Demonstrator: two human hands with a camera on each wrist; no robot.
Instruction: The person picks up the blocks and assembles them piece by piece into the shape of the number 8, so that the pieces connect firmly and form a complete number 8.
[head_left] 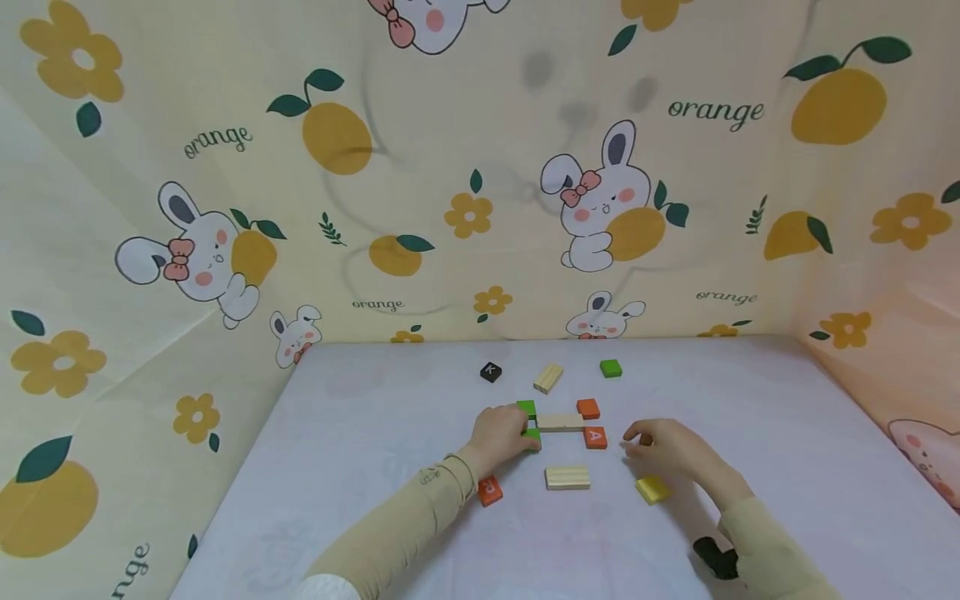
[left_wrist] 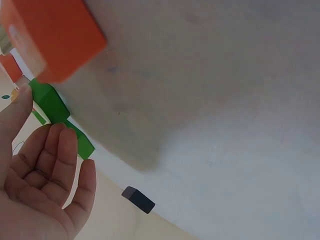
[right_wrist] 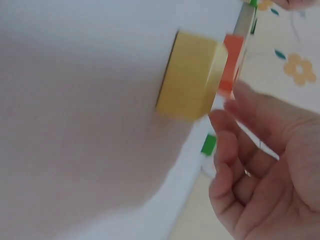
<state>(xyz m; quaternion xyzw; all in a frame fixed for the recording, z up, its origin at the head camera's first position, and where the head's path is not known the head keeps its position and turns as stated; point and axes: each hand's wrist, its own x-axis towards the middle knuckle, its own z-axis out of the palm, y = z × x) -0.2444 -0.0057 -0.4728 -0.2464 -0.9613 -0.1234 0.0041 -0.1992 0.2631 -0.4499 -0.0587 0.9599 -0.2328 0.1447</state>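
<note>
My left hand (head_left: 501, 435) is at the left end of a flat wooden plank (head_left: 560, 423), its thumb against the near green block (head_left: 532, 435) and its fingers by the far green block (head_left: 527, 408). The left wrist view shows the thumb at the near green block (left_wrist: 50, 102), with curved fingers beside the other green block (left_wrist: 82, 142). Two orange blocks stand at the plank's right end, the far one (head_left: 588, 408) plain, the near one (head_left: 596, 437) lettered A. Right of them, my right hand (head_left: 666, 446) hovers with loosely bent fingers, holding nothing. A yellow block (right_wrist: 192, 75) lies just below it.
An orange block with R (head_left: 490, 491) lies beside my left forearm. A wooden block (head_left: 567, 477) lies in front of the arrangement. Behind it are a black block with K (head_left: 491, 372), another wooden block (head_left: 548, 378) and a green block (head_left: 611, 368). A printed cloth hangs behind the table.
</note>
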